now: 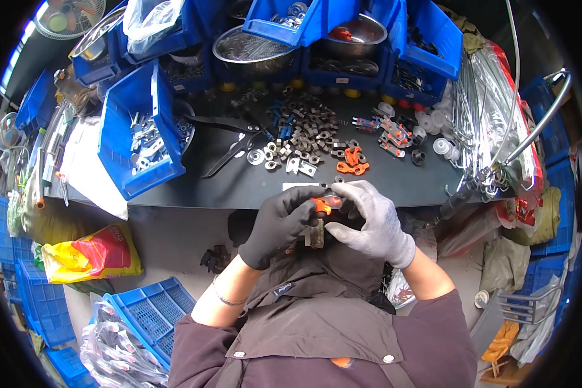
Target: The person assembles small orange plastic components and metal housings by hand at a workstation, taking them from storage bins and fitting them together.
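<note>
In front of the bench's near edge, both of my gloved hands meet around a small orange part [321, 206] with a shiny metal piece [333, 200] against it. My left hand [271, 225], in a black glove, pinches the orange part. My right hand [376, 223], in a pale grey glove, curls its fingers and thumb about the metal piece; its fingertips are partly hidden. Just beyond the hands lie loose orange parts [353, 165], a heap of small brownish metal fittings [310, 129] and bright metal plates [301, 167].
Black-handled scissors [223, 160] lie left of the heap, beside a tilted blue bin [118, 132] of metal parts. Blue bins [427, 58] and steel bowls [252, 50] line the back. Metal rods [485, 97] and clear plastic discs [442, 147] are at right. A blue crate [152, 313] stands lower left.
</note>
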A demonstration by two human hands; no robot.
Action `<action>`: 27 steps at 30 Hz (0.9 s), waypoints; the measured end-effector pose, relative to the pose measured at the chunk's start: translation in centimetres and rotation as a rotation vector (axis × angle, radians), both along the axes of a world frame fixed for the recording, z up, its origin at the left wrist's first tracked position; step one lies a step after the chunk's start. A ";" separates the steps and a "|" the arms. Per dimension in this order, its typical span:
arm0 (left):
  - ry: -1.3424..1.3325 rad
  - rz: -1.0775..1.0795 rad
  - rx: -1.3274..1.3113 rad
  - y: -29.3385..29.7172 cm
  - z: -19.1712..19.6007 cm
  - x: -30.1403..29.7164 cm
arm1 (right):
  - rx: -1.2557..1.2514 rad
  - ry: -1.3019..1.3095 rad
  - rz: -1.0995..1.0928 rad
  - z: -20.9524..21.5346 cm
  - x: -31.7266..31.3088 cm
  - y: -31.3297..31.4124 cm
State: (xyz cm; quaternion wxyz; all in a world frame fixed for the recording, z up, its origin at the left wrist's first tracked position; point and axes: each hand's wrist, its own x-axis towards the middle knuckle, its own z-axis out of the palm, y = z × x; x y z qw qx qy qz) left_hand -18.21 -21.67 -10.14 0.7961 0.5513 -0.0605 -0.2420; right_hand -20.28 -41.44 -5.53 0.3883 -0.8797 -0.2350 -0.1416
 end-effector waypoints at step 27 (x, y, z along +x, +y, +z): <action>-0.561 0.008 0.514 -0.7 0.3 1.4 | 0.740 0.656 -0.291 -3.3 -1.7 -0.4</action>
